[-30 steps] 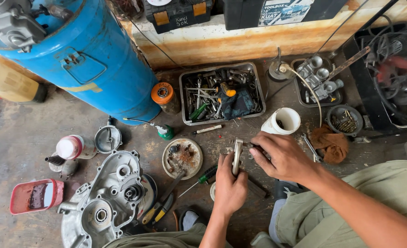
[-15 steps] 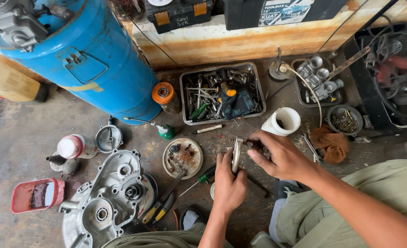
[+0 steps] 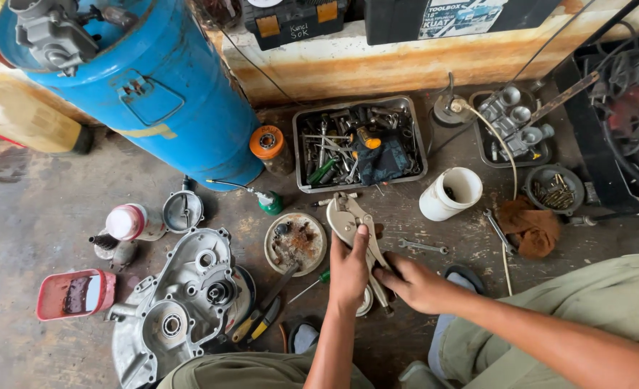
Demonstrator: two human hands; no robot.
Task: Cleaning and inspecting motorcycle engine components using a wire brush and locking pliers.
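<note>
While both forearms reach out over the grimy concrete floor (image 3: pixel 24 209), the left hand (image 3: pixel 349 272) is wrapped around the body of a pair of locking pliers (image 3: pixel 355 234), thumb laid along the metal toward the head; the nose of the tool pokes out beyond the fingertips, pointing away from the person. The right hand (image 3: pixel 416 284) comes in from the side with its fingers curled at the tool's lower handle end — whether they truly pinch it I cannot tell. Just left of the pliers sits a rusty round dish (image 3: pixel 295 243) of small parts, and left of that an aluminium engine case cover (image 3: pixel 182 302). A spanner (image 3: pixel 422 247) lies to the right. Farther off — a metal tray (image 3: pixel 360 144) crammed with tools, a white cup (image 3: pixel 450 193), and the blue drum (image 3: pixel 153 86).
</note>
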